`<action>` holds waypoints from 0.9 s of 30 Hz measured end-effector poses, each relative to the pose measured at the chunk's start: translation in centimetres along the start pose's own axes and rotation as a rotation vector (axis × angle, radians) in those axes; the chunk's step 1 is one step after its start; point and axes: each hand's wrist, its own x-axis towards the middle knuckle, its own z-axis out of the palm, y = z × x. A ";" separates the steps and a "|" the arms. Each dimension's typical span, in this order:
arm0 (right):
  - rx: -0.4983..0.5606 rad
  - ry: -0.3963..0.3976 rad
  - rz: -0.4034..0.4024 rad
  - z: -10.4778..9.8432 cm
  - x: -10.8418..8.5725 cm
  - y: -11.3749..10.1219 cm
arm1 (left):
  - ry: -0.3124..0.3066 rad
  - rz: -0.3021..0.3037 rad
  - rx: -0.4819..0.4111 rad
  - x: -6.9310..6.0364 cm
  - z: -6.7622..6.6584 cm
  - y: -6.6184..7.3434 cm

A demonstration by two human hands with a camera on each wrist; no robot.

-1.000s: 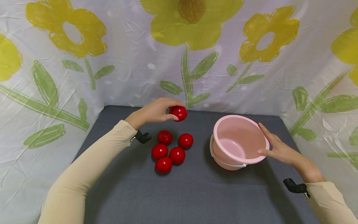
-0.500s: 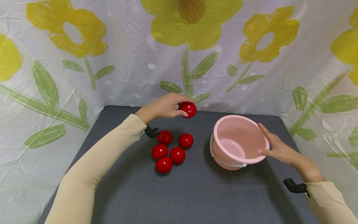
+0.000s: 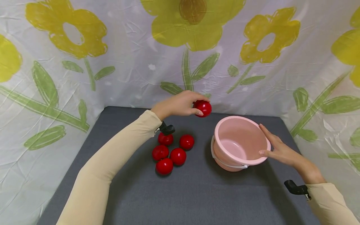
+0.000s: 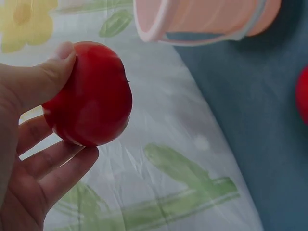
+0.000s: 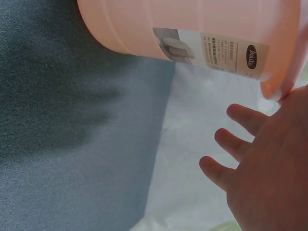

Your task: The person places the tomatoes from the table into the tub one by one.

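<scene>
Above the far part of the table, my left hand (image 3: 184,103) holds a glossy round red fruit (image 3: 204,108), short of the pink bucket. In the left wrist view the thumb presses one side of the held fruit (image 4: 94,96), with fingertips under the other. The pink bucket (image 3: 225,150) is tilted, its mouth facing up toward the camera. My right hand (image 3: 281,150) grips its right rim, thumb over the edge and forefinger along it. Three other fingers (image 5: 236,144) stay off the wall in the right wrist view. Several similar red fruits (image 3: 178,156) lie clustered left of the bucket.
A dark grey cloth (image 3: 197,197) covers the table. Behind and at both sides hangs a pale curtain (image 3: 126,75) printed with yellow flowers. A white handle (image 3: 225,162) hangs down the bucket's near side. Each wrist carries a black camera band (image 3: 296,188).
My left hand has carried the red fruit rightward and slightly up, closer to the bucket. The right hand, the bucket and the clustered fruits stay where they were.
</scene>
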 end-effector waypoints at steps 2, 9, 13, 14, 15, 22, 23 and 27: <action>-0.003 0.001 0.009 0.0 -0.1 -0.1 | -0.007 0.012 0.001 0.7 -0.1 0.6; -0.007 -0.011 0.041 -0.1 -0.1 -0.4 | -0.043 0.043 0.051 3.2 -0.2 2.4; -0.019 -0.009 0.042 -0.1 0.0 -0.5 | -0.057 0.071 0.069 4.6 0.0 3.2; -0.022 -0.007 0.042 -0.1 0.0 -0.5 | -0.062 0.078 0.066 4.8 0.0 3.4; -0.024 -0.007 0.041 -0.1 0.1 -0.5 | -0.067 0.085 0.061 5.0 0.0 3.6; -0.011 -0.013 0.049 0.0 0.3 -0.6 | -0.114 0.094 0.065 5.9 0.1 4.7; -0.009 -0.015 0.051 0.0 0.3 -0.6 | -0.119 0.092 0.064 6.0 0.2 4.9; -0.007 -0.022 0.055 -0.1 0.3 -0.6 | -0.130 0.092 0.084 6.8 0.5 5.4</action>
